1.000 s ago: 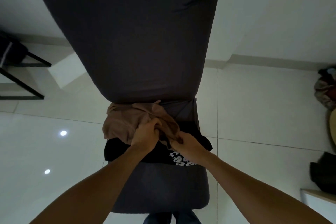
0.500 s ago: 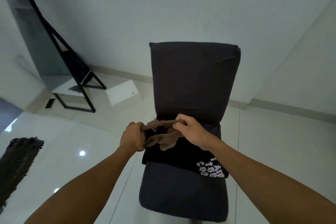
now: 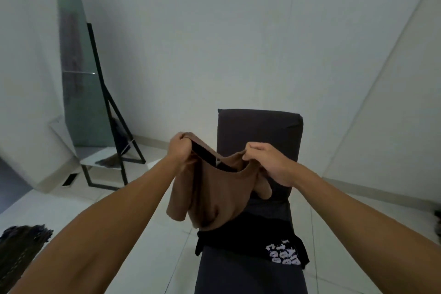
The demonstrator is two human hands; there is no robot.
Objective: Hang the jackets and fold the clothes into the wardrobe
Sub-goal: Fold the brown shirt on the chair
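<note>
A brown T-shirt (image 3: 214, 198) hangs in the air in front of a dark grey chair (image 3: 260, 136). My left hand (image 3: 180, 149) grips its top edge on the left, and my right hand (image 3: 268, 162) grips the top edge on the right, so the neckline sags between them. The shirt's hem hangs just above a black T-shirt with white lettering (image 3: 253, 241), which lies crumpled across the chair's seat. No wardrobe or jacket is in view.
A tall standing mirror on a black frame (image 3: 95, 93) leans at the left wall, with a white low platform (image 3: 102, 160) under it. A dark fuzzy object (image 3: 19, 246) lies at the lower left. The floor is pale tile.
Both hands have lifted the brown T-shirt off the chair and pulled it apart by its top edge. My view has tilted up and back from the chair.
</note>
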